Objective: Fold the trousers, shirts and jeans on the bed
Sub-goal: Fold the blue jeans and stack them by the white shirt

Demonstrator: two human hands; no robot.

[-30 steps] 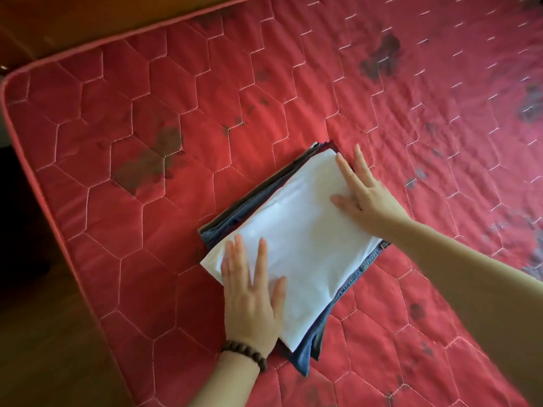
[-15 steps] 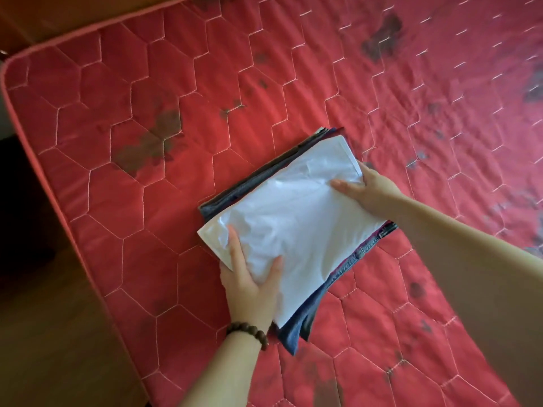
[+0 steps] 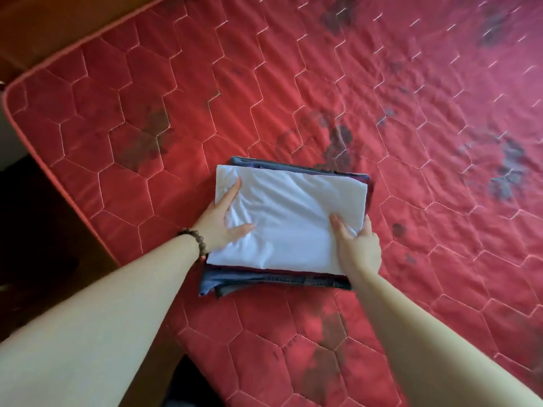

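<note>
The folding looks as good as finished. On the red mattress (image 3: pixel 293 83) there is one neat stack of folded clothes, and it is the only clothing in sight; the far end of the mattress runs out of view, so I cannot swear nothing else waits there.

The white shirt (image 3: pixel 291 218) lies on top of the stack, folded to a rectangle with a few soft creases across it. Under the shirt, blue jeans (image 3: pixel 276 282) stick out along the near edge, waistband showing, and a dark strip of cloth shows along the far edge, likely the trousers, though I cannot tell for sure.

The left hand (image 3: pixel 219 221), a bead bracelet (image 3: pixel 195 239) at its wrist, grips the stack's left edge: thumb and forefinger lie on the shirt, the other fingers are hidden, apparently tucked beneath. The right hand (image 3: pixel 357 243) grips the near right corner, fingers curled over the shirt.

My guess is that what remains is only to lift or shift the stack.
</note>
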